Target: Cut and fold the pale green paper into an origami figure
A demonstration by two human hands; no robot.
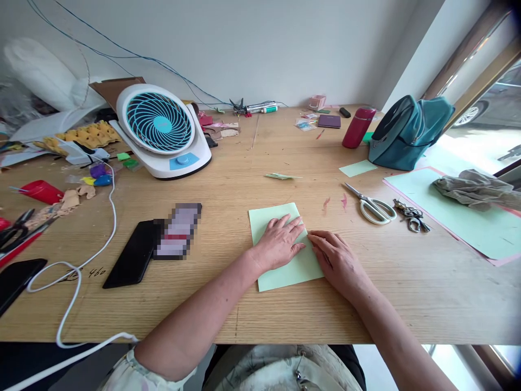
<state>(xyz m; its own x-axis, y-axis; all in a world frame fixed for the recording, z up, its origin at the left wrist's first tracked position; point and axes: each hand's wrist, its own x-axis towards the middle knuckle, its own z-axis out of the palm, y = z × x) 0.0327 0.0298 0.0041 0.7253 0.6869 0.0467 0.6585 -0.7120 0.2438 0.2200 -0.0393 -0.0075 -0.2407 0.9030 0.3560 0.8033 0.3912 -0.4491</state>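
Note:
A pale green sheet of paper (272, 279) lies flat on the wooden table in front of me. My left hand (280, 244) rests on it palm down, fingers spread and stretched toward the sheet's right side. Close beside it, my right hand (334, 258) is at the paper's right edge, its fingers together and bent, with the fingertips at the edge. The thumb side of that hand is partly hidden. Part of the sheet is covered by both hands.
Scissors (374, 209) and a bunch of keys (412, 216) lie to the right, near larger green sheets (459, 212). A small folded paper piece (283, 176) lies ahead. Phones (132, 255), a white cable (114, 212) and a fan (163, 125) are leftward; a red bottle (358, 127) and teal bag (407, 136) stand behind.

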